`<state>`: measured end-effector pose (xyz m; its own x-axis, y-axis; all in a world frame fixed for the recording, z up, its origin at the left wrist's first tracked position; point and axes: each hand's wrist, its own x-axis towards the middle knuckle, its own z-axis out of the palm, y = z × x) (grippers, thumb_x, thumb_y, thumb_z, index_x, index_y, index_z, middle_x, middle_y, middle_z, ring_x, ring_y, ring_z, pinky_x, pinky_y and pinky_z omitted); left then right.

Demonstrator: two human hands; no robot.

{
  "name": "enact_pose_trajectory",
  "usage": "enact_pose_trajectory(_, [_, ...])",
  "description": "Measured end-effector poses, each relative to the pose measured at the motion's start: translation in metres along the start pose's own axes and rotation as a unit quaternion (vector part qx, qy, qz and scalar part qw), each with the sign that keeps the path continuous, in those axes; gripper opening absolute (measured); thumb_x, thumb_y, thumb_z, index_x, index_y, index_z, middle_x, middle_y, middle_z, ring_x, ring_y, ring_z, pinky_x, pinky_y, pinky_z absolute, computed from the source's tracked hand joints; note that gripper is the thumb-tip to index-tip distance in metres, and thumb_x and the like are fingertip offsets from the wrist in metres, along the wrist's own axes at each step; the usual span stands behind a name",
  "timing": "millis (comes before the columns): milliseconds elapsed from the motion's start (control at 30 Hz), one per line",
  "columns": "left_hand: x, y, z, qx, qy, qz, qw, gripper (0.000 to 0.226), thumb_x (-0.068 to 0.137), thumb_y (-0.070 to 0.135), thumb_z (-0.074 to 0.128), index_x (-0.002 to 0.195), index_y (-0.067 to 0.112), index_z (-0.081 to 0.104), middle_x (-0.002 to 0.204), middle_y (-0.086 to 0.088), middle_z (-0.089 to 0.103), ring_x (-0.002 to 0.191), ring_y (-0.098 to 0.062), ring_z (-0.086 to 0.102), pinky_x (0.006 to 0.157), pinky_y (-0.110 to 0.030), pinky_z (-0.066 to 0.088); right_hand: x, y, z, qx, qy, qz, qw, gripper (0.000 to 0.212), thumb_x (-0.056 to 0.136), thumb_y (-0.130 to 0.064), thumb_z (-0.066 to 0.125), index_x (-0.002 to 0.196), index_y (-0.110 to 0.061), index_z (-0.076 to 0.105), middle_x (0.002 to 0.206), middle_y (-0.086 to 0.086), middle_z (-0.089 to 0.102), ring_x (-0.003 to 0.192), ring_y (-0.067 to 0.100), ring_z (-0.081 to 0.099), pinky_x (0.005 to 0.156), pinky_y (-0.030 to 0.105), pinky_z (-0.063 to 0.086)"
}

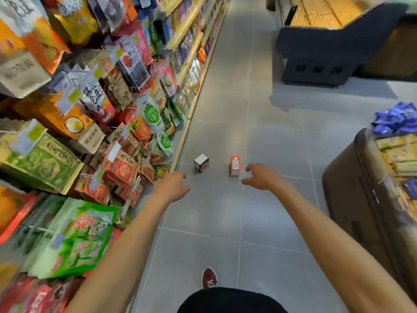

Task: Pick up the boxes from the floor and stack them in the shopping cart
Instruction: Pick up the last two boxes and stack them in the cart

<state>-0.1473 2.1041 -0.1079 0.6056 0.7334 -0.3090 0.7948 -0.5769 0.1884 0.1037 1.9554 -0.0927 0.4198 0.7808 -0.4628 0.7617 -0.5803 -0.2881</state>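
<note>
Two boxes stand upright on the grey tiled floor (216,204) of a shop aisle: a white and dark box (201,162) near the foot of the packed shelves (94,114), and a red box (235,166) a little apart to its right. Both arms reach forward with nothing held, the left hand (174,184) loosely relaxed short of the white and dark box. The right hand (259,177) is spread, thumb and fingers apart, just beside the red box.
</note>
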Motion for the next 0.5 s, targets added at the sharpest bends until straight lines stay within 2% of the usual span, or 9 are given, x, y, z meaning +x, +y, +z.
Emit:
enact_pose_trajectory(133, [0.05,-0.002,0.002,0.038,-0.03,0.019,0.999,0.05,0.092,0.038,0.056,0.137,0.018,0.052,0.133,-0.008,0.061,0.121,-0.03,0.057,0.093,-0.042,0.051,0.043,0.004,-0.004,0.004,-0.012,0.032,0.999,0.061,0.093,-0.042,0.062,0.144,-0.014,0.044,0.143,0.015,0.049,0.128,0.032,0.05,0.102,0.041,0.042])
enact_pose_trajectory(500, [0.23,0.011,-0.017,0.041,-0.062,0.04,0.996,0.042,0.092,0.034,0.054,0.13,0.015,0.055,0.129,-0.011,0.062,0.119,-0.034,0.057,0.093,-0.043,0.05,0.202,0.031,-0.034,0.053,-0.034,0.085,0.994,0.061,0.091,-0.04,0.065,0.141,-0.011,0.045,0.141,0.014,0.052,0.126,0.033,0.052,0.102,0.042,0.044])
